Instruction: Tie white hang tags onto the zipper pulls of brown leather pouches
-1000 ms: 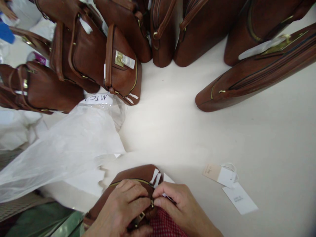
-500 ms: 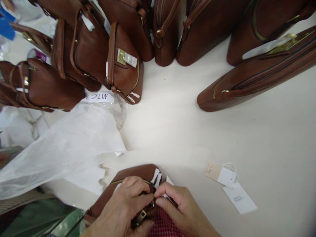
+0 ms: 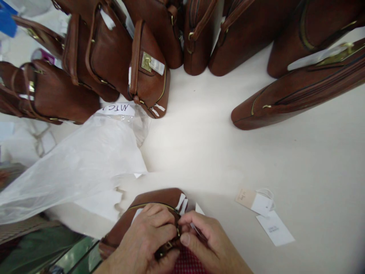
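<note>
A brown leather handbag (image 3: pixel 159 196) lies at the bottom edge, with white wrapping on its zip pulls (image 3: pixel 181 204). My left hand (image 3: pixel 149 238) is closed on it, fingers curled over its top near gold-coloured metal fittings (image 3: pixel 168 245). My right hand (image 3: pixel 208 238) meets the left at those fittings. Its index finger and thumb are bent together at the bag's edge; what lies between them is hidden. A white tag corner (image 3: pixel 199 208) shows behind the right fingers. Red checked cloth (image 3: pixel 189 262) shows below, between the hands.
Several brown handbags stand along the back, including one with a gold clasp (image 3: pixel 146 62) and a long one (image 3: pixel 256 110) at right. A plastic bag (image 3: pixel 85 163) marked with letters lies at left. Swing tags (image 3: pixel 273 226) with a white string loop lie on the white table (image 3: pixel 216 160).
My right thumb has moved slightly down, away from the index finger. Gold fittings under my left hand are now more covered. The view has shifted a little.
</note>
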{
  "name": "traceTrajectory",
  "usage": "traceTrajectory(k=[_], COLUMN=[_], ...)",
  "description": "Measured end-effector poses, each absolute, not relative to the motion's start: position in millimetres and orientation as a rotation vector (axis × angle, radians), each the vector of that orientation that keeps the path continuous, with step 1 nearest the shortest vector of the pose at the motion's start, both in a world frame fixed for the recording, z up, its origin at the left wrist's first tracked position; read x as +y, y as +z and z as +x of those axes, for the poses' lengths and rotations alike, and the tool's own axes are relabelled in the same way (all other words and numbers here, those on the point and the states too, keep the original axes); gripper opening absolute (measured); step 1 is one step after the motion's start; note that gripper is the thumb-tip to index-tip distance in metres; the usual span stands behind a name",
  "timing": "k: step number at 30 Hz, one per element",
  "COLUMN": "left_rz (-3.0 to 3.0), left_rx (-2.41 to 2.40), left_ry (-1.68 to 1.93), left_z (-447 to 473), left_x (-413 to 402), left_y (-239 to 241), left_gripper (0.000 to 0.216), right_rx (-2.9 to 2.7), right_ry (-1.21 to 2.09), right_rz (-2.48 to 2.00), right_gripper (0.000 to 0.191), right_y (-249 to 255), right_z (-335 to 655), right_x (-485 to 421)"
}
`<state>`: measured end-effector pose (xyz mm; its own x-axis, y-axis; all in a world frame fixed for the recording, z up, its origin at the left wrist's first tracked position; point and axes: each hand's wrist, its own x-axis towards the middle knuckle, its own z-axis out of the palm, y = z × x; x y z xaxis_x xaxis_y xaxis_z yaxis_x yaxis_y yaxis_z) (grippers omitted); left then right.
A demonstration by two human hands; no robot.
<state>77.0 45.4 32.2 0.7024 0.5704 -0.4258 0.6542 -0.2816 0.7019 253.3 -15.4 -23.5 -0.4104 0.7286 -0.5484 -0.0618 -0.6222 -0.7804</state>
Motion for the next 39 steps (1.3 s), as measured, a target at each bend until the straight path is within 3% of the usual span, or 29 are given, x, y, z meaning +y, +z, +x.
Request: traceTrajectory(k=[3,8,13,22,28,36,39], left_rz=[1.958,1.954,1.958,1.941,1.993,2.070,2.098], left_rx=[0.978,1.028,1.066,1.089,1.065,0.938,0.922], left_ry=[-0.092,-0.058,-0.015,0.022,0.109,0.154,0.193], left_z=[77.6,78.9,78.0,71.4,67.1,68.3,72.7], left_x=[43.4,40.9,37.4,32.0,26.1,23.7,23.7], left_y=[32.1,32.5,31.6,30.9,30.7,22.5,20.5], left_gripper=[0.007,0.007,0.008,0.006,0.011,0.009,0.011], right_rx=[-0.899,-0.909,-1.118,-1.296,-1.279,-1.441,-1.315], right_ry=[2.096,2.221,2.015,1.694,1.734,1.668,1.744], right_rz=[-1.339,-1.323,-1.415,-1.402,-1.441,-1.360,-1.392], right_gripper=[0.009,0.028,0.010,0.021,0.017,0.028,0.021], right_y=[-17.5,-12.1,-20.8,-24.6,-21.9,-29.9,-30.7], right_z=[251.7,257.8,255.9,249.6,251.5,252.0,251.6], right_x=[-14.1,-15.8,-28.8,-35.6,-31.5,-32.0,-33.2])
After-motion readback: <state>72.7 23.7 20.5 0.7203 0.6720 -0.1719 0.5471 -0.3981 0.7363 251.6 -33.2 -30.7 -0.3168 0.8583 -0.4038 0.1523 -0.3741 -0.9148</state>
